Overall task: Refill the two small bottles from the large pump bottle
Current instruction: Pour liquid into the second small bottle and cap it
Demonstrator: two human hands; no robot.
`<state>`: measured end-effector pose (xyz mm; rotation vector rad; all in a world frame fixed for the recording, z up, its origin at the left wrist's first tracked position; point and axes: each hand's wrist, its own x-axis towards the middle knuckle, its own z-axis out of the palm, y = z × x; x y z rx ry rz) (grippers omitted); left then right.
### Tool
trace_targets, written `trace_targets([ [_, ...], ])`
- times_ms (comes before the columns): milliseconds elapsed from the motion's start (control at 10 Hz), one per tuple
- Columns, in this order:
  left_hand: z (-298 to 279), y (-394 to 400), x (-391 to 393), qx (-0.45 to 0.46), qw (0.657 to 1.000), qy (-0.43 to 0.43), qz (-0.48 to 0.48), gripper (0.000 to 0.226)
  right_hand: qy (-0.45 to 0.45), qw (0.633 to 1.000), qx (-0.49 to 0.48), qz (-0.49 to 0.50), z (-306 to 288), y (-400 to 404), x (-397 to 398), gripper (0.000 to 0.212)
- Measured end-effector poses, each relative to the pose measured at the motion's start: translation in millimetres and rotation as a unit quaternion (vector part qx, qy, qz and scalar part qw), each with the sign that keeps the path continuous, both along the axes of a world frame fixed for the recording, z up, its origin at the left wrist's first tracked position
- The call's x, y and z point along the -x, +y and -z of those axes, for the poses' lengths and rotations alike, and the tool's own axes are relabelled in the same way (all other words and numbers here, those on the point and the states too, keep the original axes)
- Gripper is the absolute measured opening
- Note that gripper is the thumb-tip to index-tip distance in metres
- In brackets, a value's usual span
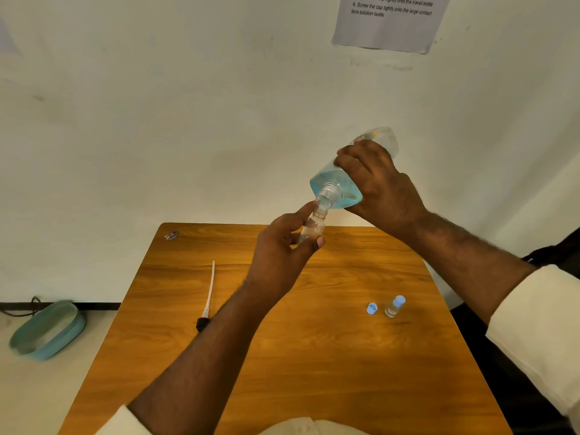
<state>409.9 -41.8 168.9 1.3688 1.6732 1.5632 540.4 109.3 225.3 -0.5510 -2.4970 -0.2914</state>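
Blue-liquid large bottle (337, 186) is tilting neck-down in gripping right hand (376, 183), mouth touching small bottle (312, 227) left hand (282, 246) is pinching upright just below

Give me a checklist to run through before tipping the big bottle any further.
1. Big bottle held firmly: right hand wraps its body. Ok.
2. Small bottle held: left hand pinches it in the air above the table. Ok.
3. Mouths lined up: big bottle's neck sits right over the small bottle's opening. Ok.
4. Pump off: it lies on the table. Ok.
5. Fill level in small bottle: cannot tell.
6. Second small bottle ready: its cap is on; a loose cap lies beside it. Not ok.
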Motion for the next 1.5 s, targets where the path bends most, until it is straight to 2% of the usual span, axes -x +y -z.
trace_targets([
  [900, -0.8, -0.5, -1.0, 0.004, 1.0, 0.023, -0.002, 0.058, 0.003, 1.0, 0.0, 0.006, -0.3, -3.0, -0.8, 0.064],
  [1500, 4.8, 4.6, -0.8, -0.003, 1.0, -0.004, 0.008, 0.057, -0.019, 1.0, 0.004, 0.025, -1.7, -4.5, -3.7, 0.066],
])
